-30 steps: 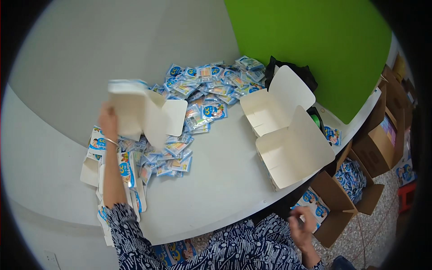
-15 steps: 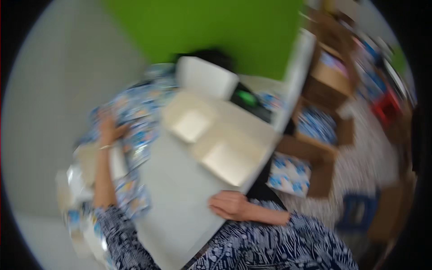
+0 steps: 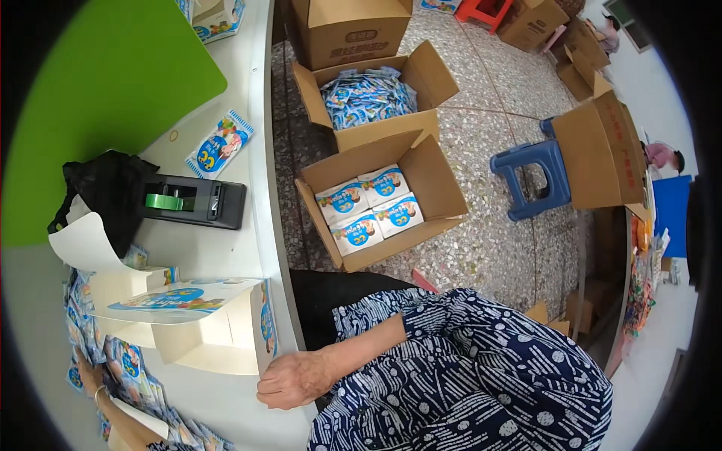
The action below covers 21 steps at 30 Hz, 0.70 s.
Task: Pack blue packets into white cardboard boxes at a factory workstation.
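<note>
At the lower left my left hand lies over a heap of small blue-and-white packets, its visible fingers stretched onto them. Its fingertips are partly lost among the packets. My right hand rests as a fist on the table's near edge, with nothing visible in it. Just beyond that fist stand white cardboard display boxes, open, with blue printed panels. A raised white flap sticks up behind them.
On the white table are a black tape dispenser with green tape, a black bag and a single packet. Right of the table, floor cartons hold white boxes and loose packets. A blue stool stands farther right.
My view has swung to the right, so the floor cartons and stool show more fully and the table sits farther left. My left hand stays at the packets, my right fist at the table edge.
</note>
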{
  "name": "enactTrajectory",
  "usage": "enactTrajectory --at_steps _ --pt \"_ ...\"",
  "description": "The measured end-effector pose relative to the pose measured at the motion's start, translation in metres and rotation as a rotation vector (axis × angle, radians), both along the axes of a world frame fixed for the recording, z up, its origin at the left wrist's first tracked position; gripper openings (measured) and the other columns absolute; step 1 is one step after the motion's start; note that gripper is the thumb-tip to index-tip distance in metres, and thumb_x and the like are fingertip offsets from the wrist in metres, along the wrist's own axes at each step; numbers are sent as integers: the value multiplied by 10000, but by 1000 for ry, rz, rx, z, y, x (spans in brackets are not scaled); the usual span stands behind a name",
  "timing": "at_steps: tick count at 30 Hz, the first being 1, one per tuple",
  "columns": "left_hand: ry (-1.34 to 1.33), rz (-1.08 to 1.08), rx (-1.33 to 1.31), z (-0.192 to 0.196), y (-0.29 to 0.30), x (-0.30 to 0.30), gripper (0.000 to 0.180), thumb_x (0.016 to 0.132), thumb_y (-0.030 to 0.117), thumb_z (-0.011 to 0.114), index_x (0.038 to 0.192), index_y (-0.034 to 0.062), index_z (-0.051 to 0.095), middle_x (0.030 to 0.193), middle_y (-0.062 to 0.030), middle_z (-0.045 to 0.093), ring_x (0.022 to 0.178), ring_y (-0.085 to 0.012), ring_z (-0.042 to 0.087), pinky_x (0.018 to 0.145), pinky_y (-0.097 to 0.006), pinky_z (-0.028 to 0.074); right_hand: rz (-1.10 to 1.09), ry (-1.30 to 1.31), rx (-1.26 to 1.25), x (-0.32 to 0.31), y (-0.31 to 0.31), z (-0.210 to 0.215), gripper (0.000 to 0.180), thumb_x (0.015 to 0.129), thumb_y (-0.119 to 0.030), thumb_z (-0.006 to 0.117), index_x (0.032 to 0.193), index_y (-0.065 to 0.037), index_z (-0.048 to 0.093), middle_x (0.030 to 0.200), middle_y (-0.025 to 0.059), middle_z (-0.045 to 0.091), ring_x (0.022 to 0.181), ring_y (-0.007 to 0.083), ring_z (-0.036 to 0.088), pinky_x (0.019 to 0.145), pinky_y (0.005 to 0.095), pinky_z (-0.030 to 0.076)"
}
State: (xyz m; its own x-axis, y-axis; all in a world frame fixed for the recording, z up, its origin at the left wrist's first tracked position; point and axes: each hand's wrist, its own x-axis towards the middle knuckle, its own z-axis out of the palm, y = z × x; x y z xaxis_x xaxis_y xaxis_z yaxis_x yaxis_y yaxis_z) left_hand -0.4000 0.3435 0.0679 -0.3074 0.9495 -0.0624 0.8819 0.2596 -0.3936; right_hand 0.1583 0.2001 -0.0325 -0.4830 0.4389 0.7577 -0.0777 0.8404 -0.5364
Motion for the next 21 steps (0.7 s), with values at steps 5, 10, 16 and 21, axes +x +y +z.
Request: enactTrajectory --at_steps 5,10,16,21 --pt "73 143 67 -1 -8 21 559 848 350 553 1356 123 506 1313 -207 547 1182 -343 544 1003 -411 413 10 -8 -3 -4 2 -2 153 800 -118 601 743 -19 500 692 56 428 643 192 514 547 300 434" --pt "-145 -52 288 6 -68 72 710 685 -102 465 1358 122 503 1235 -204 599 1098 -395 580 922 -426 470 84 -12 -13 -5 2 1 163 803 -137 616 757 -33 499 700 55 444 639 195 523 556 309 466" --pt "-12 -96 122 -22 -146 214 822 673 -69 564 1413 266 434 1303 -228 535 1068 -379 595 826 -450 513 54 -108 -152 -5 2 10 146 813 -159 624 791 -62 518 715 64 498 658 235 555 574 350 478" --pt "-174 -159 29 8 -202 292 851 692 175 757 1449 172 367 1431 -295 357 1268 -444 423 1014 -484 407 146 -199 -436 -2 6 25 233 820 -130 663 999 -11 573 803 118 578 740 310 602 625 395 490"
